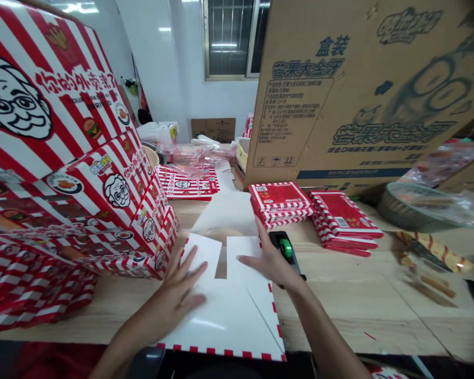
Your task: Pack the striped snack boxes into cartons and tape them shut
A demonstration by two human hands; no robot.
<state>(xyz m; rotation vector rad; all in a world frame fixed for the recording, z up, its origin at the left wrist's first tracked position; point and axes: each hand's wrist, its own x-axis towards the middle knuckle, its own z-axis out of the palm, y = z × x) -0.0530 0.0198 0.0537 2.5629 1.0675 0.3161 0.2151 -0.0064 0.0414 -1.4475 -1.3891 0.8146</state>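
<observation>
Open white-lined carton point(225, 316) lies on table point(339, 300) between both hands, long axis running away from the person. Left hand point(184, 292): splayed, unclenched, at left flap point(207, 246). Right hand point(272, 263): thumb over right flap point(240, 246), grip uncertain.

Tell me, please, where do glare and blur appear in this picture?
Head view: a pale streak of glare on the white box, and the left hand looks slightly blurred; head view: bright streaks also show on the window and wall.
</observation>
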